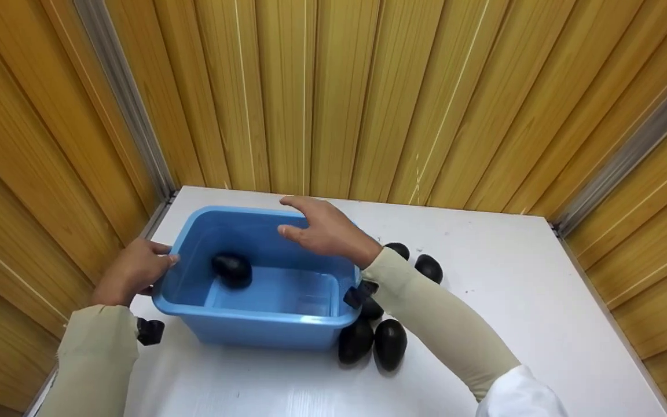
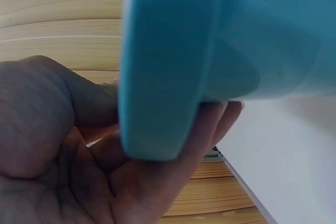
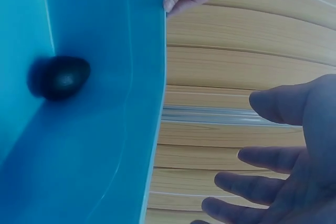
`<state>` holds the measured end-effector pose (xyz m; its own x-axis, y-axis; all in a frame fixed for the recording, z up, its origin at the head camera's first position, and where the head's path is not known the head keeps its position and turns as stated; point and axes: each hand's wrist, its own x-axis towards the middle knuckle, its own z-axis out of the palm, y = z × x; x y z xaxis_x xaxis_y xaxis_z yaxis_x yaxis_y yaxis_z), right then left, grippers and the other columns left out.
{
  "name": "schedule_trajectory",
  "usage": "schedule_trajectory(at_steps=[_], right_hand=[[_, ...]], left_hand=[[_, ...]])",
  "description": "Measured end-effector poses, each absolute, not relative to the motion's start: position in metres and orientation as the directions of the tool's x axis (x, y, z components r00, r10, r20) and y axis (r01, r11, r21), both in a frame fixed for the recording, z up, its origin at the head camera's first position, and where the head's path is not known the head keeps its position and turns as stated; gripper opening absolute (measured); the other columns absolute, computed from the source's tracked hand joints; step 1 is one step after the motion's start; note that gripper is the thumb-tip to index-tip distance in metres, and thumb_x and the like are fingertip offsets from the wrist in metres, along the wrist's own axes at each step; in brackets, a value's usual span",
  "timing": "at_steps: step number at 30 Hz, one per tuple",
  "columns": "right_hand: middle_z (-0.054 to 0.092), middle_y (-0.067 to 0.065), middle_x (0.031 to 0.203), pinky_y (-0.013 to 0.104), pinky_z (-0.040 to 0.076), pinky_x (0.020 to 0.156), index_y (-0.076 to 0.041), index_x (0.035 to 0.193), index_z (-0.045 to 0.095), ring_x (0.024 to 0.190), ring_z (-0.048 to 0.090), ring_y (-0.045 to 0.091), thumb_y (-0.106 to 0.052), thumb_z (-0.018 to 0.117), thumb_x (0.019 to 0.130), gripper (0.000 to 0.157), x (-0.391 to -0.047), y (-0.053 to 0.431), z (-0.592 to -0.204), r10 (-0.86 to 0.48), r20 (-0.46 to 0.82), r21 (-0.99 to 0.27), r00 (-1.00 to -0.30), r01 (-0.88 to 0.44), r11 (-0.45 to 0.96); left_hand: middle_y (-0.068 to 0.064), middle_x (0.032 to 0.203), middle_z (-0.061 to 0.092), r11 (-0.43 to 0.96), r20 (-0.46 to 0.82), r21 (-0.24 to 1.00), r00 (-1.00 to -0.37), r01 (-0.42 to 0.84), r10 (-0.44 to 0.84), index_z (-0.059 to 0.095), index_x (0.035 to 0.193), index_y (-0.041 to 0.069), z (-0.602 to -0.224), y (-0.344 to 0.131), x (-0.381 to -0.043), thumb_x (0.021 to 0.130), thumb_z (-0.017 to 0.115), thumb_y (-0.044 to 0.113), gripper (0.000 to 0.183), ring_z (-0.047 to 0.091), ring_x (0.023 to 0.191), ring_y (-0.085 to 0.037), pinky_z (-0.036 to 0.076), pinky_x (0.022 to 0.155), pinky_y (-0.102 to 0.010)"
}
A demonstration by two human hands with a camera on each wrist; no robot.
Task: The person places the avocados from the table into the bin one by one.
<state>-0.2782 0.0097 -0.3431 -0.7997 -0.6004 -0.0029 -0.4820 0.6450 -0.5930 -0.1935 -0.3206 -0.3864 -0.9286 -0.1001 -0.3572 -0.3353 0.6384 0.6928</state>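
the left hand is gripping the tub; the right hand is hovering above, wide and empty. one fruit is lying inside and, with one-sided lifting, could be rolling.

Left grip pinched, right grip spread

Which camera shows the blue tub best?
The head view: it shows the blue tub almost whole, with the right hand covering part of it. The left wrist view shows a close piece of its rim, gripped by the left hand. The right wrist view shows part of its inside, with one dark fruit.
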Motion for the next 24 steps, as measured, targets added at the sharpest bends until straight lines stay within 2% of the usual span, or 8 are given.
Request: schedule_trajectory(at_steps=[6, 11, 14, 24], right_hand=[[0.044, 0.003, 0.166, 0.049, 0.030, 0.130, -0.019, 0.159, 0.043, 0.157, 0.036, 0.024, -0.044, 0.060, 0.104, 0.063, -0.266, 0.030, -0.351, -0.635, 0.042, -0.533, -0.771, -0.555, 0.639], [0.039, 0.003, 0.169, 0.063, 0.011, 0.132, -0.023, 0.160, 0.042, 0.161, 0.026, 0.029, -0.048, 0.059, 0.104, 0.064, -0.249, 0.049, -0.355, -0.637, 0.070, -0.450, -0.768, -0.594, 0.667], [0.037, 0.003, 0.170, 0.068, 0.005, 0.130, -0.025, 0.161, 0.041, 0.163, 0.022, 0.030, -0.051, 0.059, 0.103, 0.065, -0.236, 0.061, -0.361, -0.619, 0.093, -0.423, -0.780, -0.594, 0.685], [0.033, 0.007, 0.172, 0.075, 0.008, 0.126, -0.020, 0.161, 0.040, 0.163, 0.021, 0.036, -0.051, 0.061, 0.101, 0.071, -0.196, 0.099, -0.402, -0.590, 0.214, -0.407, -0.779, -0.620, 0.671]], left_hand=[[-0.046, 0.148, 0.045, 0.628, -0.375, 0.695, -0.922, -0.351, -0.101, 0.038, 0.150, -0.018, -0.387, -0.323, -0.195, 0.109, 0.051, 0.018, 0.056, 0.060, 0.123, -0.061, 0.061, 0.087, -0.062], [-0.045, 0.149, 0.043, 0.629, -0.390, 0.685, -0.914, -0.367, -0.108, 0.037, 0.151, -0.017, -0.388, -0.325, -0.195, 0.109, 0.051, 0.019, 0.057, 0.060, 0.124, -0.061, 0.060, 0.089, -0.062], [-0.045, 0.149, 0.044, 0.633, -0.388, 0.682, -0.915, -0.366, -0.111, 0.037, 0.151, -0.017, -0.387, -0.326, -0.197, 0.109, 0.051, 0.020, 0.058, 0.060, 0.123, -0.060, 0.060, 0.089, -0.062], [-0.046, 0.150, 0.042, 0.627, -0.402, 0.678, -0.908, -0.384, -0.121, 0.036, 0.151, -0.017, -0.391, -0.335, -0.194, 0.110, 0.050, 0.020, 0.057, 0.060, 0.123, -0.061, 0.059, 0.090, -0.062]])
